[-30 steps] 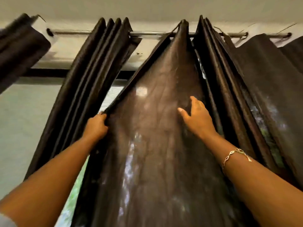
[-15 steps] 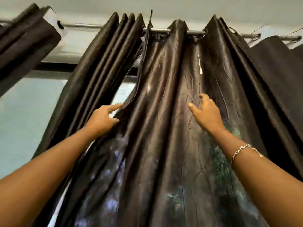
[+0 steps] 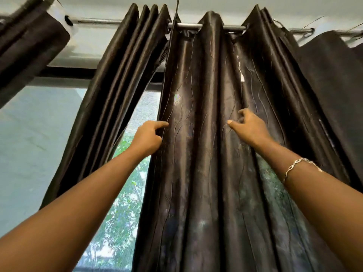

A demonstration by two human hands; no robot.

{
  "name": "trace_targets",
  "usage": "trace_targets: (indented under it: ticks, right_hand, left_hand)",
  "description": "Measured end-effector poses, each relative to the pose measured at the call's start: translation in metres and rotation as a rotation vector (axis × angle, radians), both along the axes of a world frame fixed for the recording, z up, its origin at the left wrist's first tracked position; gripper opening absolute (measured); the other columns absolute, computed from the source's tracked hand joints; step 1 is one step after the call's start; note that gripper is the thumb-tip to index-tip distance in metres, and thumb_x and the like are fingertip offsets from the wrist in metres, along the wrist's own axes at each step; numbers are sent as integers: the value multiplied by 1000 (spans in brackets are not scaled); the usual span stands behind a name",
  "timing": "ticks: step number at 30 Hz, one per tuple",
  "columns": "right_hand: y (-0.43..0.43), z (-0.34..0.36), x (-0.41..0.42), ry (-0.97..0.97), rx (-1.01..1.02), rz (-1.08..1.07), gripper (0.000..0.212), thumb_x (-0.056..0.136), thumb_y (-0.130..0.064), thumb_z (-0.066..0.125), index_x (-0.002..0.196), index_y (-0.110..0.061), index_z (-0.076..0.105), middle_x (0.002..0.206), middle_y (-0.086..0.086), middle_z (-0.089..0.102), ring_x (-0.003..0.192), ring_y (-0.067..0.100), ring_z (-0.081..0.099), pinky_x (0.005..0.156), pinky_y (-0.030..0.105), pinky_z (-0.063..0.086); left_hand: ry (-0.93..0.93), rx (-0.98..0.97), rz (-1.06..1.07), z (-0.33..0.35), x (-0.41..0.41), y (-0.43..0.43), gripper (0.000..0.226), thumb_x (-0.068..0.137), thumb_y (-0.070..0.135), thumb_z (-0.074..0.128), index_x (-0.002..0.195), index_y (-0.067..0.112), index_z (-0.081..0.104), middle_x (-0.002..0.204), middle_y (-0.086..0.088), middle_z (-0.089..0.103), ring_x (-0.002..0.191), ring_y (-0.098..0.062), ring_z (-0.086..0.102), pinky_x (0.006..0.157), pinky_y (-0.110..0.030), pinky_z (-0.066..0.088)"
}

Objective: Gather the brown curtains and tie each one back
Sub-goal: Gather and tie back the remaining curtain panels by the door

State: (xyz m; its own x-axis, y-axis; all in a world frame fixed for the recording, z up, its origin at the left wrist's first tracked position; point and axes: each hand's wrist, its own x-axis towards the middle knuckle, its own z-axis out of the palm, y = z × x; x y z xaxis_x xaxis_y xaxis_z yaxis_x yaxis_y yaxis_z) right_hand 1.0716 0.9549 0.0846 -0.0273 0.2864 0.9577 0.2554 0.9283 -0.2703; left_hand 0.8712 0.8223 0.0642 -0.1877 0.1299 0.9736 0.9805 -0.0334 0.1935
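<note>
My view cuts off the lower part of every panel, so the hems and any tie-backs lie outside what I can see, and both forearms run out of the bottom corners. The middle curtain [image 3: 196, 163] hangs straight ahead from the rod [image 3: 188, 26], spread in broad glossy folds. Its weave is thin enough low down on the right that green foliage shows faintly through. My left hand [image 3: 147, 138] is raised to this panel's left edge and grips it, with one finger laid across the front of the cloth and the others hidden behind the hem. My right hand [image 3: 249, 128] is up at about the same height, well apart from the left, with its thumb stuck out sideways and its fingers curled against a fold. I cannot tell whether any cloth is caught between them. A bracelet [image 3: 300, 165] sits on that wrist. Just left of the held edge a bunched curtain [image 3: 117, 85] hangs in tight pleats. Another dark panel [image 3: 25, 46] enters blurred from the upper left corner, and a matte panel [image 3: 334, 85] fills the right side. Between the bunched pleats and the held edge, a strip of window [image 3: 125, 193] shows trees through a fine mesh. The wall [image 3: 39, 134] to the left is pale, under a white ceiling [image 3: 216, 2].
</note>
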Motion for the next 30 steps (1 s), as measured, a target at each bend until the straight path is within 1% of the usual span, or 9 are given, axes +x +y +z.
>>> trace_targets:
  ticks: [4, 8, 11, 13, 16, 19, 23, 27, 30]
  right_hand:
    - [-13, -11, -22, -56, 21, -15, 54, 88, -43, 56, 123, -3, 47, 124, 18, 56, 117, 36, 50, 94, 41, 43]
    - [-22, -22, -49, -76, 35, -147, 67, 79, -60, 59, 115, -4, 49, 126, 18, 50, 119, 36, 48, 93, 42, 41]
    - [-20, -26, -59, -90, 25, -309, 56, 82, -42, 62, 120, -4, 45, 126, 17, 52, 120, 36, 48, 94, 44, 41]
    - [-19, -27, -63, -115, 38, -353, 41, 85, -23, 57, 118, -3, 44, 119, 19, 59, 114, 37, 53, 93, 43, 40]
    - [-21, -30, -75, -166, 131, -358, 36, 86, -12, 47, 121, -4, 40, 109, 19, 65, 105, 37, 59, 94, 43, 36]
    - [-30, -28, -101, -231, 159, -309, 43, 88, -11, 42, 130, -4, 35, 112, 18, 64, 107, 34, 59, 100, 43, 32]
    - [-59, -13, -138, -288, 183, -207, 50, 91, -15, 41, 138, -7, 29, 124, 17, 59, 117, 33, 54, 99, 43, 32]
    - [-105, -4, -171, -405, 278, 37, 49, 91, -14, 43, 138, -10, 33, 130, 18, 54, 121, 35, 50, 97, 43, 37]
    - [-124, -2, -178, -466, 260, 152, 52, 90, -13, 42, 141, -9, 29, 132, 20, 51, 123, 35, 47, 99, 43, 38]
  left_hand:
    - [-107, -12, -23, -6, 11, 15, 52, 78, -13, 42, 124, 6, 57, 130, -15, 56, 123, -27, 49, 101, -31, 41]
    - [-123, -4, -53, -16, 16, 25, 44, 82, -6, 47, 121, 9, 60, 126, -13, 58, 111, -23, 54, 85, -22, 39]
    - [-122, -31, -47, -23, 10, 26, 37, 85, 3, 55, 121, 10, 60, 122, -12, 61, 95, -15, 53, 77, -19, 36]
    - [-139, -57, -47, -27, 3, 23, 36, 86, 8, 59, 122, 8, 59, 123, -13, 61, 103, -20, 57, 83, -23, 41]
    - [-166, -171, -79, -35, -5, 21, 34, 88, 12, 58, 121, 5, 58, 124, -14, 60, 115, -27, 55, 100, -36, 44]
    - [-131, -171, -71, -39, -12, 15, 34, 89, 10, 55, 123, 7, 57, 124, -15, 59, 116, -28, 55, 100, -39, 43]
    - [-94, -99, -57, -37, -17, -2, 38, 86, 8, 58, 124, 7, 55, 124, -13, 59, 114, -27, 55, 93, -29, 42]
    - [-113, 33, -60, -38, -23, -24, 38, 72, 14, 51, 107, 3, 60, 110, -20, 63, 104, -34, 59, 81, -38, 45]
    - [-124, 109, -15, -43, -35, -40, 33, 84, 7, 48, 116, 5, 58, 119, -16, 60, 109, -31, 56, 89, -40, 46]
